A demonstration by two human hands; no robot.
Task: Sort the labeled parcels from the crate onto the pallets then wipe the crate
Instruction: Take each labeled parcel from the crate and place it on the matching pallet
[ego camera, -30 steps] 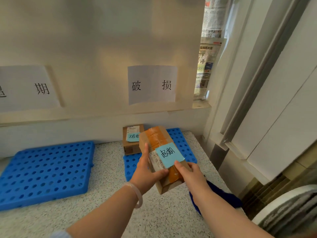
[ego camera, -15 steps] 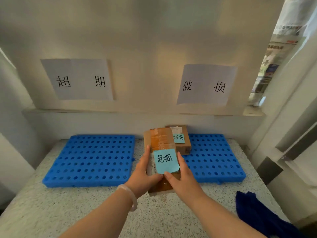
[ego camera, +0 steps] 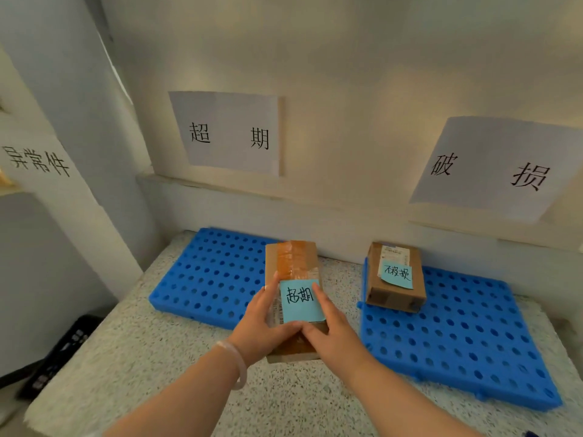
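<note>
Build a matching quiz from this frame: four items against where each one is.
Items
1. 超期 parcel
2. 破损 parcel
3. 超期 wall sign
4. bracelet

Places
A. worn on the left wrist
B. lying on the far left corner of the right pallet
C. on the wall above the left pallet
D. held by the left hand and the right hand

Pairs: 1-D, 2-B, 3-C, 4-A
</note>
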